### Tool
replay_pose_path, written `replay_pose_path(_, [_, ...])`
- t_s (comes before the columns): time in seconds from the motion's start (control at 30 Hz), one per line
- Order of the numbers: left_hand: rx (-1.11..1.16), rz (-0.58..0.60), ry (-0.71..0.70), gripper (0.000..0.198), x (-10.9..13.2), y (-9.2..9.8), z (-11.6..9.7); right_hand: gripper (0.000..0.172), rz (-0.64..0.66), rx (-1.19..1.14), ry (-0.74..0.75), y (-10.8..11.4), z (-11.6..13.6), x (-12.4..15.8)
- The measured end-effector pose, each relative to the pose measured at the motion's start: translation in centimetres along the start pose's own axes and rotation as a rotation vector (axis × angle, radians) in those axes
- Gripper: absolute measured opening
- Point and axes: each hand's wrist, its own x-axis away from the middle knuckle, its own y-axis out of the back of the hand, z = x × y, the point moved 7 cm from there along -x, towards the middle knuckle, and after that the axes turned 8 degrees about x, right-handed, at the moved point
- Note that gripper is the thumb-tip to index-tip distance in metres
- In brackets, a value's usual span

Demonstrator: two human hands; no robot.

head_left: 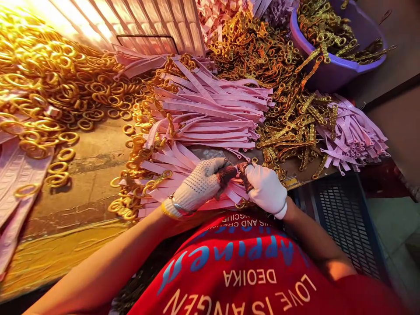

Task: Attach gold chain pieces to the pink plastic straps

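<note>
Head view, looking down at a work table (95,151). Left hand (201,181), in a pale dotted glove with dark, worn fingertips, is curling closed, thumb and fingers pinching toward the body's midline. Metal bracelet (180,208) is circling that wrist. Right hand (266,188), in a white glove, also dark at the fingertips, is curling closed and facing the left. Fingertips of both are nearly meeting. A pink strap (241,192) is showing just below them; its upper end is hiding behind the fingers, so cannot tell whether either hand is grasping it.

Pink straps (210,105) are lying in a loose heap just beyond the hands, running mostly crosswise, small loops showing at their right ends. More of the same are spreading beneath and beside the left hand. Gold rings (134,153) are gathering along the heap's left edge; a far larger mound of rings (62,83) is covering the table's upper left. Pink bands (19,183) are lying at the far left, a few rings resting on them.

Twisted gold pieces (292,118) are piling up to the right of the heap. Purple basin (315,74) is standing behind them, holding similar pieces. Another pink bundle (357,135) is lying near the table's right end. Dark slatted crate (344,218) is sitting below, beside the right forearm.
</note>
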Motion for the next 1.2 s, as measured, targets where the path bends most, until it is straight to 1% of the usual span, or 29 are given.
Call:
replay_pose_path(0.1, [-0.301, 0.029, -0.122, 0.021, 0.3, -1.0, 0.1, 0.019, 0.003, 0.081, -0.017, -0.5, 0.4, 0.2])
replay_pose_path(0.17, [-0.379, 0.070, -0.182, 0.015, 0.7, -1.6, 0.1, 0.016, 0.032, 0.105, -0.037, -0.6, 0.5, 0.4])
replay_pose_path(0.2, [-0.350, 0.096, -0.188, 0.016, 0.8, -1.8, 0.1, 0.015, 0.049, 0.106, -0.043, -0.5, 0.6, 0.6])
replay_pose_path(0.27, [-0.194, 0.126, -0.144, 0.022, 0.9, -1.9, 0.2, 0.018, 0.077, 0.098, -0.050, 0.1, 0.5, 1.0])
replay_pose_path(0.33, [-0.050, 0.103, -0.066, 0.030, 1.0, -1.7, 0.2, 0.023, 0.098, 0.081, -0.039, 0.9, 0.4, 1.3])
replay_pose_path(0.37, [-0.020, 0.076, -0.032, 0.033, 1.0, -1.5, 0.3, 0.025, 0.108, 0.070, -0.035, 1.2, 0.4, 1.4])
replay_pose_path(0.43, [-0.011, 0.025, -0.007, 0.034, 1.0, -1.3, 0.4, 0.028, 0.124, 0.035, -0.027, 1.3, 0.2, 1.5])
replay_pose_path(0.53, [-0.027, 0.024, -0.027, 0.032, 0.9, -1.5, 0.7, 0.028, 0.128, -0.009, 0.014, 0.4, 0.4, 1.3])
replay_pose_path(0.63, [-0.083, 0.043, -0.061, 0.028, 0.9, -1.5, 1.3, 0.023, 0.124, 0.026, 0.133, -1.0, 1.4, 1.0])
replay_pose_path(0.7, [-0.117, 0.050, -0.075, 0.025, 0.9, -1.4, 1.5, 0.021, 0.127, 0.058, 0.216, -1.5, 2.2, 1.1])
replay_pose_path(0.73, [-0.126, 0.053, -0.077, 0.024, 0.9, -1.4, 1.6, 0.021, 0.130, 0.071, 0.239, -1.5, 2.5, 1.3])
replay_pose_path(0.8, [-0.127, 0.054, -0.078, 0.024, 0.9, -1.4, 1.6, 0.022, 0.120, 0.105, 0.217, -0.9, 2.4, 1.6])
replay_pose_path(0.9, [-0.107, 0.068, -0.092, 0.023, 1.0, -1.7, 1.4, 0.018, 0.051, 0.104, 0.134, 1.0, 0.7, 1.8])
replay_pose_path(0.97, [-0.088, 0.100, -0.131, 0.023, 1.2, -2.0, 1.0, 0.018, -0.020, 0.061, 0.100, 2.0, -1.3, 1.1])
replay_pose_path(1.0, [-0.080, 0.116, -0.174, 0.023, 1.4, -2.2, 0.6, 0.020, -0.053, 0.056, 0.077, 2.1, -2.5, 0.4])
replay_pose_path(1.07, [-0.066, 0.120, -0.282, 0.029, 2.0, -2.3, -0.4, 0.020, -0.085, 0.156, -0.037, 1.5, -5.5, -1.5])
replay_pose_path(1.1, [-0.050, 0.099, -0.322, 0.033, 2.3, -2.1, -0.8, 0.019, -0.062, 0.231, -0.068, 0.7, -6.6, -2.6])
replay_pose_path(1.13, [-0.013, 0.065, -0.318, 0.038, 2.6, -1.8, -1.0, 0.019, -0.034, 0.288, -0.074, -0.3, -7.5, -3.6])
replay_pose_path(1.17, [0.062, 0.022, -0.265, 0.040, 2.7, -1.4, -1.0, 0.019, -0.020, 0.313, -0.067, -1.1, -8.0, -4.4])
replay_pose_path(1.2, [0.186, -0.022, -0.164, 0.040, 2.8, -0.9, -0.5, 0.019, -0.012, 0.324, -0.047, -1.9, -8.3, -5.1])
